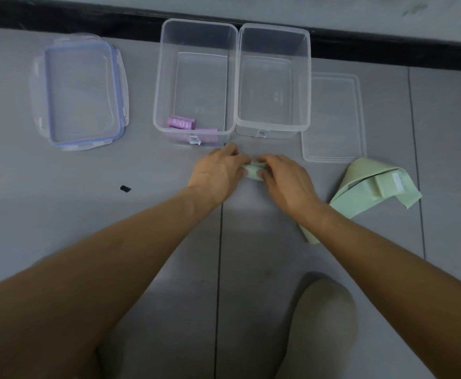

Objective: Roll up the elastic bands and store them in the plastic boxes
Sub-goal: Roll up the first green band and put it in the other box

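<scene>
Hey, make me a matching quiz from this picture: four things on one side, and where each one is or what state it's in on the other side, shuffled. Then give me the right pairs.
Things
1. purple roll
2. blue-edged lid
3. right box
4. green band

Places or states
A. gripped at one end by the left hand and right hand
B. inside the left box
C. flat on the floor, far left
D. holds nothing

Pairs: 1-B, 2-C, 3-D, 4-A
</scene>
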`<action>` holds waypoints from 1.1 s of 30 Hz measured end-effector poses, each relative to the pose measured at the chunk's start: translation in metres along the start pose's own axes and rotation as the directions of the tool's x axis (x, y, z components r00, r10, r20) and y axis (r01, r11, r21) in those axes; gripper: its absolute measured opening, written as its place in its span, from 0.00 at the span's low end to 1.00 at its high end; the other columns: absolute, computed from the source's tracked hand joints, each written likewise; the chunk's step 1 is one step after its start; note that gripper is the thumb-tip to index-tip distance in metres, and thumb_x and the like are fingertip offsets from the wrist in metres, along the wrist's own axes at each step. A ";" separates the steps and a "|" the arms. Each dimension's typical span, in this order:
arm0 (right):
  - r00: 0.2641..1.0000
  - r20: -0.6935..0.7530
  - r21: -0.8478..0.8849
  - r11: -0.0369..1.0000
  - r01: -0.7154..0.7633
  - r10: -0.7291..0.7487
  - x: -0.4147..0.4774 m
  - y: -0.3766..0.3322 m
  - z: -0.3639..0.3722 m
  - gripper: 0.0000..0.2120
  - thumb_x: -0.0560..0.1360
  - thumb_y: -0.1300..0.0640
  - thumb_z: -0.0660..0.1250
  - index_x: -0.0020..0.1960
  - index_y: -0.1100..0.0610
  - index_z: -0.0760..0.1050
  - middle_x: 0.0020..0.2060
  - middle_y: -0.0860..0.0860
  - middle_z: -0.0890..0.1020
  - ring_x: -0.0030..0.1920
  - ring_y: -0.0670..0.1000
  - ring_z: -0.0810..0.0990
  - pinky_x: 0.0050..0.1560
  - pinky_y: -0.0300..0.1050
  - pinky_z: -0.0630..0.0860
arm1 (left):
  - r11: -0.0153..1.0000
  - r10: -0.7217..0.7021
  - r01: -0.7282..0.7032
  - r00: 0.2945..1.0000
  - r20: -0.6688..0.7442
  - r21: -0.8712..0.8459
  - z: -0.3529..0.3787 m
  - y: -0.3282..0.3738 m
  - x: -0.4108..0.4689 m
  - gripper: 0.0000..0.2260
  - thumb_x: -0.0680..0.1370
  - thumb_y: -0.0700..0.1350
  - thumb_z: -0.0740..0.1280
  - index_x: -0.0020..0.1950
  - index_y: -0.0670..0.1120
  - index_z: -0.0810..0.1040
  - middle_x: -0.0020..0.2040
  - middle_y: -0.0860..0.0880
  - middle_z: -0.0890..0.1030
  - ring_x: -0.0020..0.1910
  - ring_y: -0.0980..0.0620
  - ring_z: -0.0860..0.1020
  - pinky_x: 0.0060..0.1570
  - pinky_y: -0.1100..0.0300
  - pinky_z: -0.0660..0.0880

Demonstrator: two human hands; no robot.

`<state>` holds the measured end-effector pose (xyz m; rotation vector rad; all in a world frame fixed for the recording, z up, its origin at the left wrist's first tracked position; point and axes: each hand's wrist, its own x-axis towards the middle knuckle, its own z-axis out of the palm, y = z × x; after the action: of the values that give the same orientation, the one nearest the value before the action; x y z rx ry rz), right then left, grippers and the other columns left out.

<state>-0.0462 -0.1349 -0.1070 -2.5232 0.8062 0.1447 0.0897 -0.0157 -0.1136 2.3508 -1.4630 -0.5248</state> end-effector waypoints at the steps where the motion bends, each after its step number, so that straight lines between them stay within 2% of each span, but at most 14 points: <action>1: 1.000 0.023 -0.004 1.000 -0.010 0.010 0.003 0.000 -0.001 0.17 0.80 0.54 0.61 0.68 0.54 0.73 0.60 0.55 0.79 0.59 0.59 0.77 0.57 0.50 0.73 | 1.000 -0.013 0.013 1.000 0.009 -0.009 0.000 0.001 0.002 0.10 0.78 0.46 0.65 0.59 0.48 0.79 0.54 0.44 0.75 0.50 0.39 0.77 0.48 0.49 0.73; 3: 0.997 0.081 -0.014 1.000 -0.010 0.011 0.010 0.000 -0.003 0.18 0.80 0.53 0.61 0.69 0.53 0.74 0.59 0.56 0.79 0.59 0.60 0.77 0.56 0.51 0.74 | 1.000 -0.022 0.022 0.999 0.025 -0.019 0.000 0.001 0.006 0.10 0.79 0.46 0.64 0.59 0.48 0.78 0.56 0.44 0.74 0.51 0.39 0.76 0.50 0.47 0.75; 6: 0.988 0.156 -0.017 1.000 0.014 -0.011 0.018 0.000 -0.008 0.17 0.77 0.52 0.62 0.65 0.51 0.78 0.52 0.57 0.78 0.54 0.61 0.77 0.51 0.51 0.75 | 0.999 -0.021 0.023 0.999 0.048 -0.038 0.005 -0.001 0.007 0.10 0.78 0.44 0.63 0.59 0.47 0.75 0.57 0.45 0.74 0.52 0.39 0.76 0.51 0.45 0.75; 10: 0.979 0.205 0.082 0.996 -0.035 0.017 0.024 0.003 -0.014 0.17 0.76 0.48 0.68 0.63 0.51 0.79 0.54 0.53 0.74 0.53 0.55 0.75 0.52 0.45 0.71 | 0.997 -0.003 0.006 0.999 0.033 -0.080 0.010 -0.002 0.004 0.10 0.77 0.43 0.63 0.58 0.47 0.74 0.55 0.45 0.76 0.51 0.39 0.77 0.50 0.46 0.75; 13: 0.971 0.239 0.076 0.997 -0.020 0.001 0.027 0.002 -0.015 0.18 0.73 0.47 0.72 0.60 0.53 0.78 0.54 0.53 0.78 0.54 0.55 0.77 0.50 0.43 0.69 | 0.994 0.011 -0.005 0.999 0.052 -0.106 0.007 0.001 0.001 0.09 0.79 0.44 0.62 0.58 0.45 0.72 0.54 0.44 0.78 0.50 0.39 0.77 0.47 0.48 0.74; 16: 0.975 0.218 0.137 0.988 -0.074 0.043 0.026 -0.003 -0.021 0.16 0.72 0.51 0.74 0.57 0.52 0.76 0.51 0.49 0.80 0.51 0.53 0.78 0.50 0.46 0.72 | 0.989 0.039 -0.039 0.999 0.000 -0.141 0.000 0.003 -0.001 0.09 0.78 0.44 0.64 0.57 0.44 0.73 0.50 0.43 0.79 0.47 0.39 0.77 0.43 0.52 0.71; 18: 0.983 0.177 0.237 0.966 -0.100 0.058 0.022 -0.006 -0.030 0.13 0.72 0.53 0.75 0.54 0.50 0.75 0.48 0.45 0.78 0.49 0.50 0.77 0.48 0.45 0.71 | 0.973 0.056 -0.077 0.993 -0.103 -0.216 -0.008 0.005 -0.003 0.09 0.77 0.44 0.66 0.57 0.44 0.75 0.48 0.46 0.79 0.44 0.45 0.77 0.43 0.54 0.71; 21: 0.994 0.094 0.462 0.883 -0.085 0.046 0.015 -0.010 -0.047 0.13 0.71 0.55 0.76 0.53 0.51 0.76 0.48 0.43 0.80 0.48 0.49 0.77 0.50 0.43 0.74 | 0.898 -0.056 -0.049 0.973 -0.225 -0.436 -0.026 0.013 -0.007 0.14 0.77 0.49 0.69 0.61 0.50 0.74 0.48 0.56 0.78 0.38 0.57 0.73 0.43 0.62 0.73; 23: 0.999 0.027 0.539 0.841 -0.038 0.028 0.013 -0.015 -0.058 0.13 0.71 0.54 0.76 0.52 0.49 0.77 0.47 0.42 0.80 0.49 0.48 0.78 0.50 0.42 0.75 | 0.858 -0.098 -0.034 0.969 -0.227 -0.512 -0.039 0.019 -0.006 0.21 0.74 0.54 0.71 0.65 0.53 0.72 0.52 0.58 0.78 0.40 0.57 0.75 0.43 0.67 0.72; 25: 1.000 -0.029 0.545 0.838 0.017 -0.001 0.016 -0.020 -0.069 0.13 0.72 0.54 0.76 0.52 0.47 0.76 0.47 0.41 0.80 0.50 0.46 0.78 0.50 0.43 0.75 | 0.866 -0.084 -0.056 0.963 -0.254 -0.498 -0.049 0.023 0.001 0.22 0.73 0.55 0.73 0.64 0.53 0.74 0.53 0.57 0.78 0.41 0.57 0.76 0.43 0.66 0.74; 28: 0.995 -0.093 0.499 0.863 0.076 -0.034 0.024 -0.025 -0.084 0.13 0.73 0.52 0.74 0.54 0.45 0.75 0.49 0.40 0.80 0.50 0.44 0.78 0.50 0.44 0.76 | 0.836 -0.091 -0.090 0.950 -0.298 -0.542 -0.062 0.028 0.015 0.15 0.73 0.51 0.73 0.58 0.52 0.78 0.50 0.56 0.79 0.41 0.56 0.77 0.41 0.62 0.76; 33: 0.993 -0.084 0.322 0.941 0.109 -0.087 0.038 -0.023 -0.106 0.15 0.75 0.45 0.70 0.60 0.45 0.75 0.54 0.39 0.79 0.54 0.43 0.77 0.54 0.48 0.77 | 0.855 -0.053 -0.123 0.946 -0.319 -0.505 -0.075 0.030 0.035 0.12 0.74 0.51 0.72 0.54 0.49 0.77 0.47 0.54 0.80 0.39 0.55 0.77 0.40 0.61 0.76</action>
<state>-0.0066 -0.1892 -0.0132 -2.2568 0.6664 -0.1023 0.1153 -0.0541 -0.0385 1.8661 -1.0474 -0.4307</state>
